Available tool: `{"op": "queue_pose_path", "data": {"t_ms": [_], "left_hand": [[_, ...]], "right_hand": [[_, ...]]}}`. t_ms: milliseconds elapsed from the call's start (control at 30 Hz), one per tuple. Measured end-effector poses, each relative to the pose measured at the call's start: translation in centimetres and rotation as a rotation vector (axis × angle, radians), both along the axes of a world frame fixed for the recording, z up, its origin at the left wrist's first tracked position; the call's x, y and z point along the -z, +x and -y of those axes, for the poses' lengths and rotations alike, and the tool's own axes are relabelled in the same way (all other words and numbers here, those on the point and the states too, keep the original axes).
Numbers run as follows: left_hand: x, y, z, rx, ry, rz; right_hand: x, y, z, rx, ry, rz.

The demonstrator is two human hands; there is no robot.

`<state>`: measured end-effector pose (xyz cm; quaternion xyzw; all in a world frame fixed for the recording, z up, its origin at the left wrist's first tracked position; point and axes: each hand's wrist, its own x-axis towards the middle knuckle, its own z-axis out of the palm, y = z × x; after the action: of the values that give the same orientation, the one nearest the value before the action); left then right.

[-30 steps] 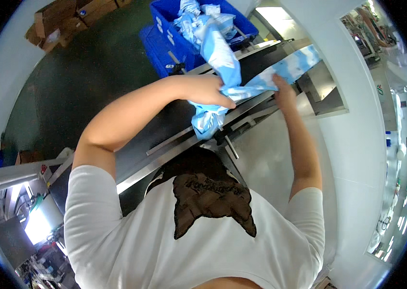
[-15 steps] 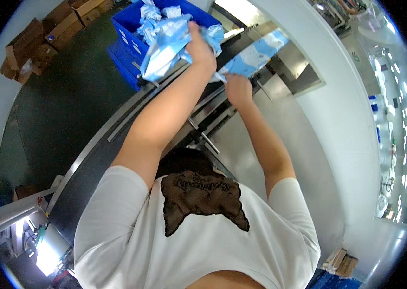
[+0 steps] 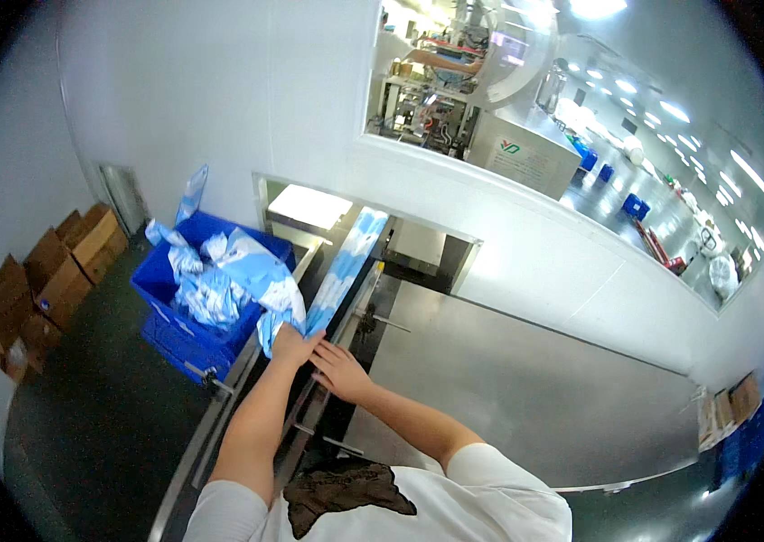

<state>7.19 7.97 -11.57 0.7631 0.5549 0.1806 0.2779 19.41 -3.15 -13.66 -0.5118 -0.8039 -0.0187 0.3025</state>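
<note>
My left hand (image 3: pixel 290 345) is closed on a blue-and-white packaging film (image 3: pixel 264 271), which stretches crumpled back over the edge of a blue bin (image 3: pixel 154 275). Beside it, my right hand (image 3: pixel 341 372) lies with its fingers stretched out and apart at the near end of a long blue-and-white film strip (image 3: pixel 348 262). That strip lies along a dark, narrow conveyor (image 3: pixel 332 339) and leads to an opening in the wall. The fingertips of both hands almost meet. More crumpled film (image 3: pixel 206 294) fills the bin.
A steel table (image 3: pixel 508 388) spreads to the right of the conveyor. Metal rods (image 3: pixel 386 321) stick out along the conveyor's side. Open cardboard boxes (image 3: pixel 56 280) stand on the floor at the left. Behind a window, machinery (image 3: pixel 436 99) and a person's arm (image 3: pixel 445 61) show.
My left hand has come away from over the bin to the conveyor, next to my right hand. The film it lifted now drapes across the bin's edge. The view has tilted up.
</note>
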Motion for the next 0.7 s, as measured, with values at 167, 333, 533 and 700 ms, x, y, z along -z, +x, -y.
{"op": "queue_pose_path", "data": {"t_ms": [167, 333, 533, 700], "left_hand": [[2.7, -2.4, -0.2, 0.114, 0.165, -0.293], [6.8, -3.3, 1.6, 0.118, 0.215, -0.378], [0.9, -6.7, 7.2, 0.171, 0.349, -0.198], [1.1, -8.6, 10.4, 0.159, 0.354, -0.193]], "right_hand": [[5.6, 2.9, 6.7, 0.36, -0.537, 0.126], [9.9, 6.9, 13.4, 0.534, -0.591, 0.204], [9.5, 6.9, 14.3, 0.568, -0.54, 0.072], [2.3, 5.6, 5.6, 0.417, -0.376, -0.259]]}}
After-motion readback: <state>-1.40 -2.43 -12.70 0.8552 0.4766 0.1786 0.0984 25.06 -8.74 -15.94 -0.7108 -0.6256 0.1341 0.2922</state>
